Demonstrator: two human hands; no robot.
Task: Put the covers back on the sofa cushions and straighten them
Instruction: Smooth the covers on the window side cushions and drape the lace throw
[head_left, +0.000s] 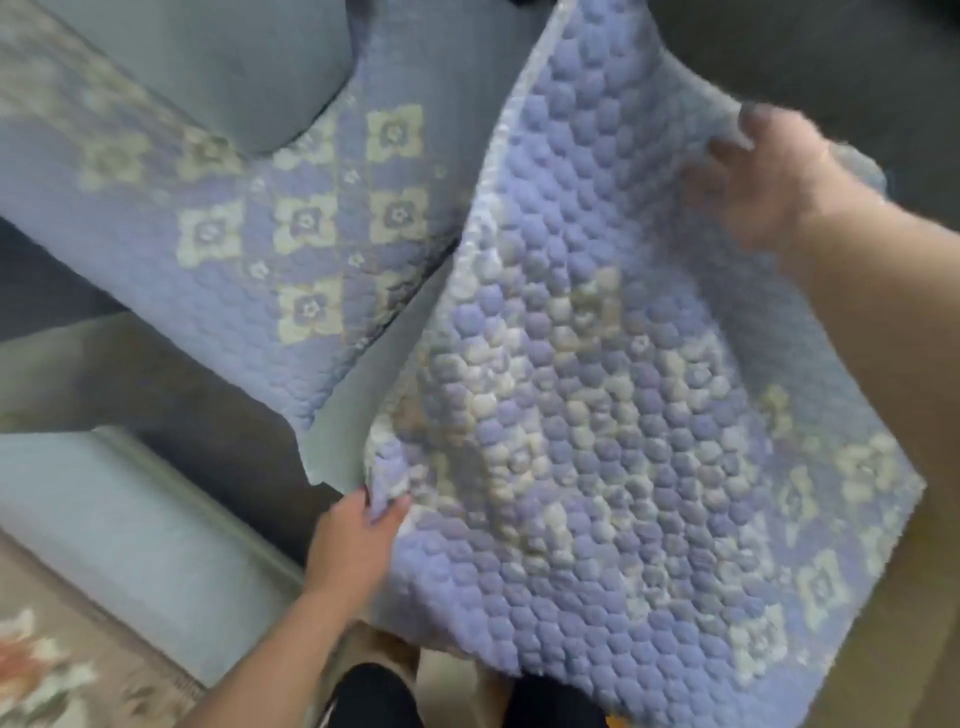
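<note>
A quilted lilac cover (597, 364) with pale flower squares hangs in the air in front of me, sagging in the middle. My left hand (358, 540) pinches its near left corner, thumb on top. My right hand (769, 171) grips its far right edge, fingers curled over the fabric. A second matching cover (291, 228) lies flat on the sofa seat cushion to the left. The picture is blurred by motion.
A grey back cushion (234, 67) stands behind the covered seat. The pale blue-grey sofa arm or base (130, 519) runs along the lower left. A patterned rug (47, 670) lies at the bottom left. Dark sofa fabric (831, 52) shows at the top right.
</note>
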